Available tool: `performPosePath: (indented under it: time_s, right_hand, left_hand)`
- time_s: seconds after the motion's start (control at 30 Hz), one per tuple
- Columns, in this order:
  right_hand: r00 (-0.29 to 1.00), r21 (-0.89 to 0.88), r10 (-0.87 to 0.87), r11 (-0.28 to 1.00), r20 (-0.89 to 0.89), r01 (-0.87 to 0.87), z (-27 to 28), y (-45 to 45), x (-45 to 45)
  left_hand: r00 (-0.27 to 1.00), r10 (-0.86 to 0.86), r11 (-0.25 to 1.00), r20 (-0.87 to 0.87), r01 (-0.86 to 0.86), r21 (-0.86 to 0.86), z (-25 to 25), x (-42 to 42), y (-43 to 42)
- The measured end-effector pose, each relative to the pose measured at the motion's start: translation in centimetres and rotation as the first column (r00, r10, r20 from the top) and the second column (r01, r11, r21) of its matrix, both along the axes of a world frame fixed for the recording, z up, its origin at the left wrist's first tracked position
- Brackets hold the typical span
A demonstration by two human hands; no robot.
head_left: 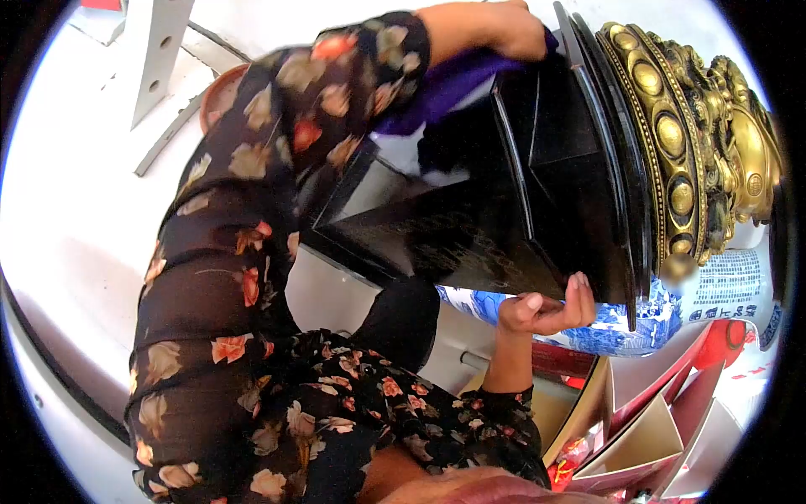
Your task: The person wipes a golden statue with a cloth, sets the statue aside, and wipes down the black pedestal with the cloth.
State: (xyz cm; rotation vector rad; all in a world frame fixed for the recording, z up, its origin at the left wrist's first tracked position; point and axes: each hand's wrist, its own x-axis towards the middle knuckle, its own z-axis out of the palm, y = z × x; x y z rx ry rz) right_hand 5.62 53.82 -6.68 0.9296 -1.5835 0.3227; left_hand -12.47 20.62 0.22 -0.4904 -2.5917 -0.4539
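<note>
My left hand (pixel 518 32) reaches across the top of the view and is closed on a dark purple cloth (pixel 470 80), pressed to the far edge of a glossy black stand (pixel 470 227). My right hand (pixel 550 312) is at the near side of this stand. Its fingers are bent, with the fingertips against the edge of a black panel. The stand appears sideways, with faint markings on one panel. On its upper slab sits an ornate gold ornament (pixel 672 139) with round studs; neither hand touches it.
A blue-and-white porcelain vase (pixel 625 332) stands close behind the stand by my right hand. A pale vase with blue writing (pixel 729 281) is beside it. Open red and cream paper bags (pixel 638 445) crowd the lower right. A grey metal leg with holes (pixel 155 63) stands upper left.
</note>
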Motion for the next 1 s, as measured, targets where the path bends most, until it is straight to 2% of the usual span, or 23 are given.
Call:
performPosePath:
  time_s: [0.13,0.27,0.37,0.5,0.53,0.67,0.8,0.93,1.0]
  right_hand:
    - [0.987,-0.001,0.090,0.996,-0.137,-0.091,-0.8,0.9,-2.0]
    - [0.973,-0.040,0.088,0.994,-0.215,-0.099,-1.0,0.1,-2.5]
    - [0.965,-0.003,0.088,0.996,-0.247,-0.092,-0.7,-0.2,-2.6]
    - [0.976,0.016,0.031,0.999,-0.217,-0.028,-0.4,-0.5,-1.8]
    - [0.966,-0.098,0.013,0.994,-0.260,-0.039,-0.6,-1.1,-2.1]
    - [0.987,-0.163,0.047,0.984,-0.155,-0.073,-0.6,-1.7,-1.3]
    - [0.990,-0.146,0.082,0.984,-0.119,-0.099,-0.1,-1.6,-0.9]
    - [0.988,-0.089,0.116,0.988,-0.107,-0.126,0.1,-1.1,-0.7]
    - [0.987,-0.072,0.119,0.989,-0.109,-0.127,0.2,-1.0,-0.8]
  left_hand:
    - [0.993,-0.002,0.998,0.117,-0.006,0.064,1.9,-0.7,-0.4]
    - [0.990,-0.047,0.992,0.132,0.030,0.126,2.8,0.1,-1.0]
    - [0.986,-0.098,0.983,0.137,0.075,0.166,3.3,1.5,-1.3]
    - [0.976,-0.184,0.966,0.114,0.159,0.202,4.3,5.9,-1.8]
    - [0.972,-0.208,0.961,0.106,0.183,0.208,4.5,7.2,-1.7]
    - [0.955,-0.290,0.938,0.070,0.268,0.220,5.1,12.8,-1.5]
    - [0.925,-0.377,0.901,0.040,0.357,0.248,5.3,17.1,-0.9]
    - [0.854,-0.494,0.834,0.163,0.412,0.367,6.4,20.0,-1.3]
    - [0.861,-0.472,0.842,0.187,0.379,0.383,6.3,19.8,-1.0]
